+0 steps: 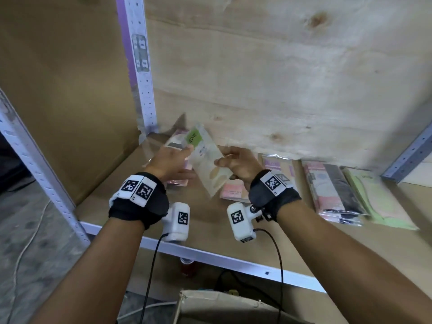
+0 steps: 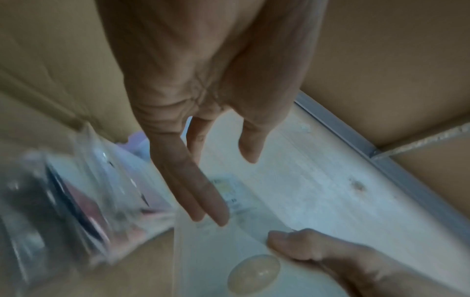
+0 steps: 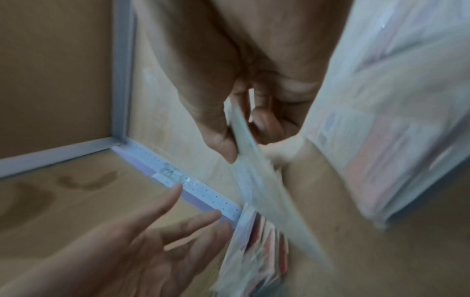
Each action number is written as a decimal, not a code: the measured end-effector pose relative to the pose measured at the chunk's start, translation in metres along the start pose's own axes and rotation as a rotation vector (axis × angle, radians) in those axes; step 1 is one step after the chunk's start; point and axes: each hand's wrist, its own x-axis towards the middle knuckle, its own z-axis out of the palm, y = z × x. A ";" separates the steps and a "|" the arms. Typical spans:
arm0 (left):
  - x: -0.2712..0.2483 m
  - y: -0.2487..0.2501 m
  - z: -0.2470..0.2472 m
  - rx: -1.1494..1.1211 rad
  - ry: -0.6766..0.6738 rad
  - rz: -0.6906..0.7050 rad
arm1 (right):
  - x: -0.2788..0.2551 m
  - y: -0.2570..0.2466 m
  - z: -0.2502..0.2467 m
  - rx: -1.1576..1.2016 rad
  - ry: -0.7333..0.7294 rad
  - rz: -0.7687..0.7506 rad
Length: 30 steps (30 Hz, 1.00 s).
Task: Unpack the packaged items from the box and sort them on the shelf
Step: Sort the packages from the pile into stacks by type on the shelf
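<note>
Over the wooden shelf board (image 1: 233,237) my right hand (image 1: 224,160) pinches a clear packet with a green label (image 1: 203,160) by its right edge, held tilted. In the right wrist view, the right hand (image 3: 244,140) has thumb and fingers clamped on the packet (image 3: 257,180). My left hand (image 1: 181,160) reaches in from the left, fingers straight, their tips touching the packet's upper part. The left wrist view shows those straight fingers (image 2: 203,193) against the clear packet (image 2: 229,251), with a pale oval item (image 2: 254,273) inside it.
Packets lie in piles along the shelf: one behind my left hand (image 1: 175,141), pink ones (image 1: 233,191), a pink and black stack (image 1: 332,190), pale green ones (image 1: 378,199). A cardboard panel (image 1: 70,90) closes the left side. A cardboard box (image 1: 222,307) sits below.
</note>
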 end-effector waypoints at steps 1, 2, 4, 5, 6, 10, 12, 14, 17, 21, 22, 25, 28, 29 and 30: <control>-0.003 0.002 0.008 -0.070 -0.038 0.002 | -0.010 -0.002 -0.009 -0.044 0.034 -0.068; -0.005 0.003 0.015 -0.130 -0.069 0.007 | -0.020 -0.003 -0.017 -0.102 0.061 -0.139; -0.009 0.004 0.028 -0.216 -0.127 0.000 | -0.042 -0.002 -0.033 -0.296 0.086 -0.288; -0.010 0.004 0.033 -0.237 -0.140 -0.003 | -0.053 0.001 -0.039 -0.427 0.088 -0.370; -0.011 0.003 0.039 -0.250 -0.148 -0.003 | -0.064 0.005 -0.044 -0.539 0.082 -0.440; -0.019 -0.007 0.062 -0.237 -0.173 0.039 | -0.100 0.031 -0.061 -0.668 0.028 -0.449; -0.022 -0.013 0.074 -0.207 -0.184 0.057 | -0.110 0.045 -0.072 -0.579 0.044 -0.402; -0.025 -0.018 0.084 -0.199 -0.248 0.066 | -0.110 0.052 -0.086 -0.541 0.141 -0.341; -0.030 -0.024 0.099 -0.204 -0.366 0.069 | -0.101 0.056 -0.107 -0.560 0.180 -0.139; -0.029 -0.030 0.113 -0.187 -0.369 0.092 | -0.098 0.073 -0.127 -0.328 0.038 0.068; -0.028 -0.031 0.114 -0.151 -0.342 0.112 | -0.099 0.078 -0.129 -0.297 0.021 0.077; -0.019 -0.031 0.114 -0.120 -0.178 0.145 | -0.104 0.087 -0.134 -0.295 0.025 0.059; -0.011 -0.028 0.109 0.137 -0.018 0.202 | -0.107 0.091 -0.137 -0.315 0.016 0.017; -0.008 -0.029 0.107 0.291 -0.011 0.248 | -0.108 0.092 -0.138 -0.322 0.010 0.000; -0.005 -0.031 0.106 0.431 -0.016 0.297 | -0.108 0.094 -0.138 -0.323 0.003 -0.015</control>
